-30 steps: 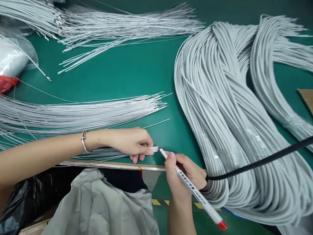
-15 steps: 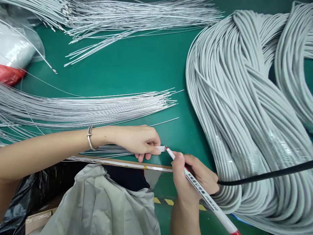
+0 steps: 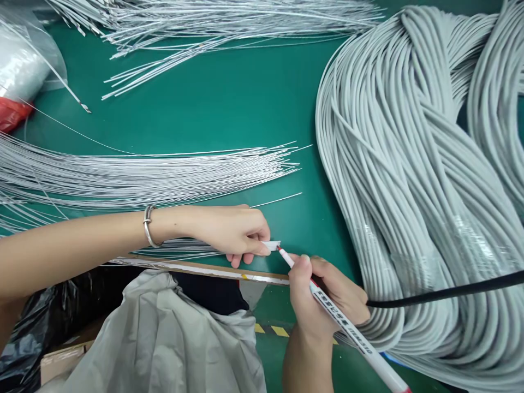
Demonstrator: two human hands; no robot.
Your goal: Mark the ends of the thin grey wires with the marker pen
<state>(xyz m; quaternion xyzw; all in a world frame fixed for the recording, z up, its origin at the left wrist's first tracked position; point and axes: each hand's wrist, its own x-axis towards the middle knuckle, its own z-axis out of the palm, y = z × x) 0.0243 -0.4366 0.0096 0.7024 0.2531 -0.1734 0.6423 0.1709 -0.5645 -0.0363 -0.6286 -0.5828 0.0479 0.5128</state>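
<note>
Pinches a small white piece (image 3: 271, 245) narrowly between thumb and fingers of the left hand (image 3: 229, 226), leaving the end free towards the right. Grips a white marker pen (image 3: 356, 334) in the closed fingers of the right hand (image 3: 311, 315), angled up to the left, with the red tip at the exposed end of the piece. Looks like contact there, so seems to be steadying with one hand and working the pen with the other; cannot tell of any fresh ink, nor of any join between piece and wire.

Wears a silver bracelet (image 3: 147, 230) on the left wrist. Keeps the left forearm over thin wires (image 3: 188, 246), near the pale edge strip (image 3: 229, 271) of the green counter (image 3: 229, 120). Has a single wire (image 3: 282, 198) just beyond the left hand, and a wide bundle of wires (image 3: 184, 174) past that.

Has thick grey cables (image 3: 368, 136) looped beside the right hand, wrapped partly in clear film (image 3: 413, 273) and crossed by a black cord (image 3: 450, 294). Farther off, shows a loose wire pile (image 3: 245, 19) and, at far left, a clear plastic bag (image 3: 20, 60) with red (image 3: 12, 114) below.
</note>
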